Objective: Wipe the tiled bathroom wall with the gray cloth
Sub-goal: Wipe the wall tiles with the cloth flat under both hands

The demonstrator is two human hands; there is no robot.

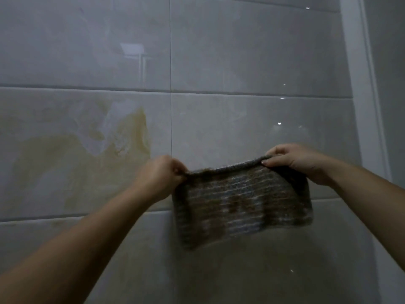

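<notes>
Gray cloth (241, 202) hangs spread between two hands before the wall (252, 62), whether touching the tile cannot be told. Left hand (158, 177) pinches the upper left corner; right hand (298, 162) pinches the upper right, the two held apart with the top edge taut. Done well, the step likely means laying the cloth flat and pressing evenly across the yellowish stain (76, 159) to the left. Count: one cloth, two hands, one stain.
</notes>
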